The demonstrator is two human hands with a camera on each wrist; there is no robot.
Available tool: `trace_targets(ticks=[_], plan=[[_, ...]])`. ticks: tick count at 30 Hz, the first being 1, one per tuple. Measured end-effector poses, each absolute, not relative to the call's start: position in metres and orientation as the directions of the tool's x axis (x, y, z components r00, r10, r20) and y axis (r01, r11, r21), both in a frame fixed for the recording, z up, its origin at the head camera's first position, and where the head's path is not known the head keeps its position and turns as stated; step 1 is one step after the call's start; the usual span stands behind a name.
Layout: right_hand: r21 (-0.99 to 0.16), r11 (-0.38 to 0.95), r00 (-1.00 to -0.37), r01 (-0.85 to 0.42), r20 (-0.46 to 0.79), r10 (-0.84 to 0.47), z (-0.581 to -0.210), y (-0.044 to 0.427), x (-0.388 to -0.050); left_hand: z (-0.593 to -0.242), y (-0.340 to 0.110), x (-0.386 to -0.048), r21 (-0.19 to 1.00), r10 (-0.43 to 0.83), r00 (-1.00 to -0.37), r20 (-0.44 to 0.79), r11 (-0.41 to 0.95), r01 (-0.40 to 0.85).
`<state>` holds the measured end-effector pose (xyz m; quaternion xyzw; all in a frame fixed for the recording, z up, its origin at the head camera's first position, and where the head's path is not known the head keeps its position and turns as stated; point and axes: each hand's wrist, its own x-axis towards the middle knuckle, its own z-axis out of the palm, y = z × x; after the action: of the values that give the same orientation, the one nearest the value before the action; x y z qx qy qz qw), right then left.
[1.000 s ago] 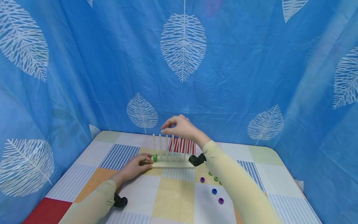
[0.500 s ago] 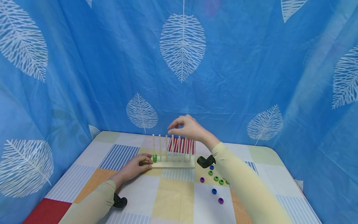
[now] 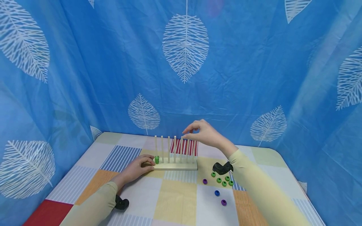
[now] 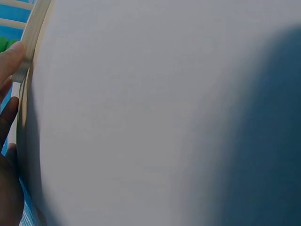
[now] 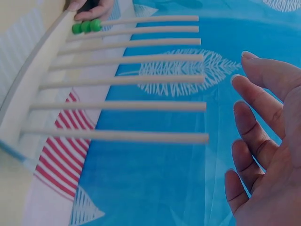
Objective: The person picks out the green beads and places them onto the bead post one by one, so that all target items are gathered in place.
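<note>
A pale wooden peg rack stands on the table, its row of upright pegs rising from a flat base. Three green beads are stacked at the bottom of the leftmost peg. My left hand holds the left end of the base, with the thumb at its front edge. Above the right part of the rack is my right hand, fingers loosely bent and nothing between them. In the right wrist view, that hand is apart from the peg tips.
Right of the rack lie several loose green beads, a blue bead and two purple ones, the nearer purple bead closest to the front. A patchwork cloth covers the table. Blue leaf-print curtains enclose it.
My right hand has moved right along the peg tops and slightly down, its arm uncovering more green beads. My left hand stays at the rack's end.
</note>
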<state>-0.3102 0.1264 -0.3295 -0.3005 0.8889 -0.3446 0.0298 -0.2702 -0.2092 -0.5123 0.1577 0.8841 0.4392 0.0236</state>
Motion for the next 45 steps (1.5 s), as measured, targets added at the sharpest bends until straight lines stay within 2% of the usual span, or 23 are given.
trace_targets(ticks=[17,37,45], plan=[[-0.643,0.596,-0.846,-0.481,0.162,-0.508,-0.344,0.169,-0.304,-0.512,-0.209,-0.270,0.791,0.291,-0.953,0.081,0.563,0.239],[-0.634,0.671,-0.903,-0.385,0.107,-0.417,-0.384,0.204,-0.292,-0.512,-0.208,-0.271,0.792,0.285,-0.956,0.069,0.566,0.226],[-0.642,0.653,-0.894,-0.403,0.125,-0.429,-0.397,0.221,-0.288,-0.512,-0.208,-0.271,0.792,0.285,-0.956,0.073,0.566,0.230]])
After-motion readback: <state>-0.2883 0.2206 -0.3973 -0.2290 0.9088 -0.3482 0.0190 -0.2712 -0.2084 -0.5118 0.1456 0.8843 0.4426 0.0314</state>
